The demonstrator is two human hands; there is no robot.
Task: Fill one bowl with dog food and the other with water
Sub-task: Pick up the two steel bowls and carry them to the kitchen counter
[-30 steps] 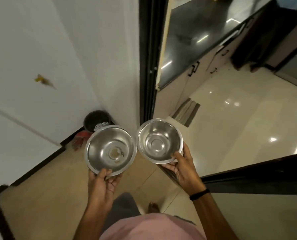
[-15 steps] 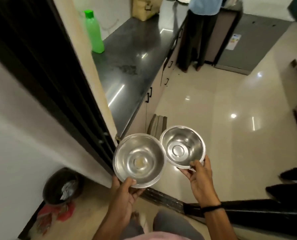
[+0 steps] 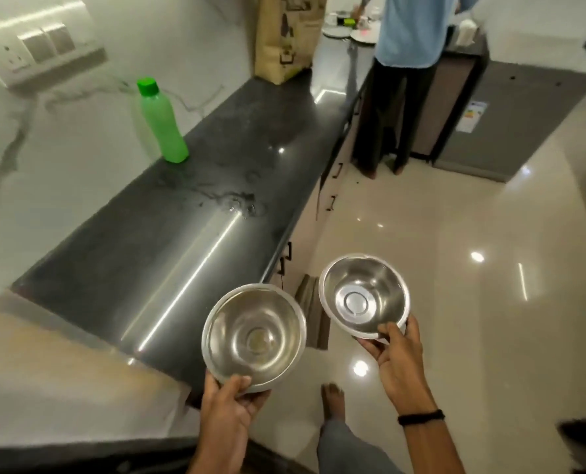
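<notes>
Empty bowls pinched by left hand (image 3: 231, 403) and right hand (image 3: 395, 350); thumb-on-rim grips risking a slip, counter (image 3: 182, 213) at ten o'clock.

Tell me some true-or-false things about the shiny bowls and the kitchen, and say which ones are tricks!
1. Each hand holds one steel bowl. True: the left hand holds the bigger bowl and the right hand holds the smaller bowl.
2. The smaller bowl is full of water. False: it looks empty and shiny inside.
3. A green bottle stands upright on the dark counter. True.
4. The green bottle has no cap. False: a green cap sits on top.
5. The bowls are resting on the counter. False: both are held up in the air, near the counter's edge and over the floor.
6. Another person stands at the far end of the counter. True.
</notes>
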